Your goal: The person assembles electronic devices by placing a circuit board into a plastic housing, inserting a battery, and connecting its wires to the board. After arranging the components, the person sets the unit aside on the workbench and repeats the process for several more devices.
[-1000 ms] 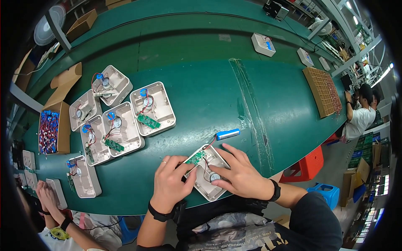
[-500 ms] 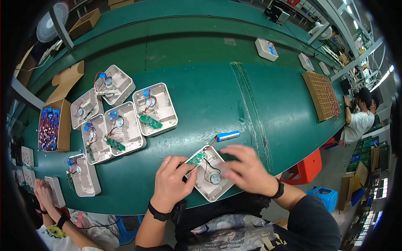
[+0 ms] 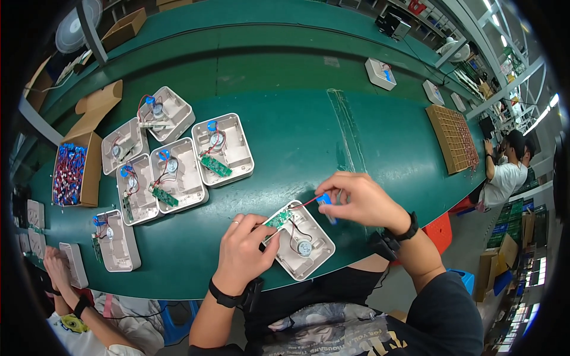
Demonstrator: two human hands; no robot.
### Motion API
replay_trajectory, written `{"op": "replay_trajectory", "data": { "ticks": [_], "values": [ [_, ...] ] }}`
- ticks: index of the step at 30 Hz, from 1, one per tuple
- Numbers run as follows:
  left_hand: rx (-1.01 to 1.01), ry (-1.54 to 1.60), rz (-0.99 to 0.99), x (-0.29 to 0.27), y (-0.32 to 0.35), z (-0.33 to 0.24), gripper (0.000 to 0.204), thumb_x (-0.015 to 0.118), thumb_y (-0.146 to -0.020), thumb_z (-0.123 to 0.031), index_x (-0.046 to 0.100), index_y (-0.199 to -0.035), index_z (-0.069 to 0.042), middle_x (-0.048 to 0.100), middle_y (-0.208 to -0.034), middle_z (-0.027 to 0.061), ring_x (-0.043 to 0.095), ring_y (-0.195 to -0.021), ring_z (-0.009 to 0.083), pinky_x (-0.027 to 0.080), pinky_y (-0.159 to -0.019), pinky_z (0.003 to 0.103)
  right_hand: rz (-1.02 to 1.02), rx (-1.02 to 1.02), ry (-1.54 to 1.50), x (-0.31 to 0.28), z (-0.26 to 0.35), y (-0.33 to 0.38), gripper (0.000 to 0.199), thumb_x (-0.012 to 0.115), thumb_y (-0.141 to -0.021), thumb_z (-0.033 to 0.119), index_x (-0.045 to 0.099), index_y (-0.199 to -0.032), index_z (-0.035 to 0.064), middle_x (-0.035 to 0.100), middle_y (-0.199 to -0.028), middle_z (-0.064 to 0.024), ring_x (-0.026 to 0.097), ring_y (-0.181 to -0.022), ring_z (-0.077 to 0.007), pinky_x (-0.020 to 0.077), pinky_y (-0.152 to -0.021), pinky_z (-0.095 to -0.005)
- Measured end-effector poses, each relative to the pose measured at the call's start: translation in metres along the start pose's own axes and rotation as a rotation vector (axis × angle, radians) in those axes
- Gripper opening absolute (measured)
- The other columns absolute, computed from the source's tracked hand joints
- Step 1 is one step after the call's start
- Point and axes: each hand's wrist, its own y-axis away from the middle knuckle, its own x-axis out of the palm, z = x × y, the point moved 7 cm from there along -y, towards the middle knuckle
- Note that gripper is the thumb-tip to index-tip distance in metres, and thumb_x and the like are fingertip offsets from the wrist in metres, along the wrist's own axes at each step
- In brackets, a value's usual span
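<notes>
In front of me a white plastic housing (image 3: 317, 256) lies on the table with its inside facing up. A round silver speaker (image 3: 304, 248) with red and black wires sits in it. A green circuit board (image 3: 279, 219) rests over its far left wall. My left hand (image 3: 244, 244) is closed at that corner, fingers and thumb pinching the board against the housing's edge. Just beyond the housing's far right side, my right hand (image 3: 355, 200) grips a blue cylindrical battery (image 3: 324, 204). The battery's red lead runs back to the circuit board.
Several similar housings (image 3: 224, 148) with boards and wires stand to the left. Beyond them is a cardboard box (image 3: 92, 172) full of blue wired parts. A divided carton (image 3: 452, 139) lies at the right. A co-worker's hands (image 3: 57, 270) hold another housing at the lower left.
My right hand has moved from above the housing up to the battery, picked it off the table and tilted it. My left hand stays at the board.
</notes>
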Motion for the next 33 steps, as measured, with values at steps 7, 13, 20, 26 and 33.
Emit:
{"op": "replay_trajectory", "data": {
  "ticks": [7, 13, 20, 26, 33],
  "values": [
    [0.018, 0.003, -0.005, 0.001, -0.001, 0.000, 0.010, 0.084, -0.077, -0.005, 0.076, -0.084, -0.004, 0.071, -0.093, 0.0083, 0.066, -0.082, 0.0293, 0.054, -0.073, 0.040, -0.064, -0.090, 0.016, 0.037, 0.021, 0.022, 0.031, 0.087, -0.086, 0.013, 0.078, -0.113, 0.0025, 0.068, -0.094, -0.0090, 0.067, -0.078, -0.0264, 0.0579, -0.070, -0.0353],
    [0.022, 0.003, -0.006, -0.001, 0.000, -0.002, 0.010, 0.084, -0.077, -0.005, 0.076, -0.084, -0.004, 0.071, -0.093, 0.0077, 0.066, -0.081, 0.0291, 0.054, -0.073, 0.040, -0.200, -0.265, 0.363, 0.051, 0.028, 0.019, 0.037, 0.090, -0.083, 0.016, 0.078, -0.115, 0.0029, 0.067, -0.107, -0.0104, 0.067, -0.093, -0.0288, 0.0578, -0.077, -0.0388],
    [0.001, 0.021, -0.030, -0.003, 0.004, 0.001, 0.010, 0.084, -0.078, -0.006, 0.076, -0.084, -0.004, 0.070, -0.093, 0.0076, 0.066, -0.081, 0.0289, 0.054, -0.073, 0.040, -0.241, -0.248, 0.273, 0.056, 0.017, 0.046, 0.046, 0.089, -0.083, 0.022, 0.077, -0.124, 0.0060, 0.065, -0.125, -0.0151, 0.065, -0.112, -0.0326, 0.0559, -0.092, -0.0400],
    [0.009, 0.008, -0.013, -0.003, 0.000, -0.001, 0.009, 0.084, -0.079, -0.006, 0.077, -0.084, -0.004, 0.070, -0.093, 0.0080, 0.067, -0.081, 0.0291, 0.055, -0.073, 0.040, -0.213, -0.274, 0.383, 0.065, 0.023, 0.069, 0.053, 0.088, -0.085, 0.027, 0.074, -0.133, 0.0095, 0.059, -0.144, -0.0207, 0.060, -0.129, -0.0395, 0.0508, -0.104, -0.0482],
    [0.024, -0.026, -0.003, 0.000, -0.001, -0.004, 0.010, 0.084, -0.081, -0.008, 0.076, -0.086, -0.003, 0.070, -0.093, 0.0091, 0.068, -0.083, 0.0308, 0.055, -0.074, 0.042, -0.173, -0.196, 0.224, 0.070, 0.016, 0.090, 0.056, 0.087, -0.086, 0.023, 0.068, -0.138, 0.0104, 0.055, -0.152, -0.0220, 0.057, -0.133, -0.0416, 0.0493, -0.105, -0.0505]
  ]
}}
